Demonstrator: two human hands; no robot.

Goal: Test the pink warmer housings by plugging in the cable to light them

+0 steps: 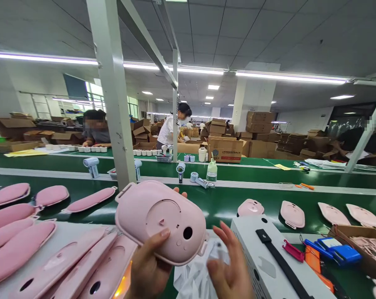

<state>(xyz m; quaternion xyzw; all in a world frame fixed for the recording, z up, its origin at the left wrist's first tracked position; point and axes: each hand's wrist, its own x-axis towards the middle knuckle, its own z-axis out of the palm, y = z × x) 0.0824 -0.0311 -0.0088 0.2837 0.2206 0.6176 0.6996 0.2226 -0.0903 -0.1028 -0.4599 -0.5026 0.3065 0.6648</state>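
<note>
Left hand [148,265]: fingers wrapped round a pink shell [161,220], thumb on its face, holding it up tilted so the side with the round hole faces the eyes
Right hand [229,265]: fingers spread wide, holding nothing, hovering just beside the shell's right end over crumpled white plastic [194,276]
Shell: raised above the near bench edge, clear of everything below
Left of it: more pink shells [91,270] stacked in overlapping rows, close to reach
Right of it: white box [269,257] with a black strap
Belt [225,201]: green, carrying further pink shells [292,214] spaced apart
</note>
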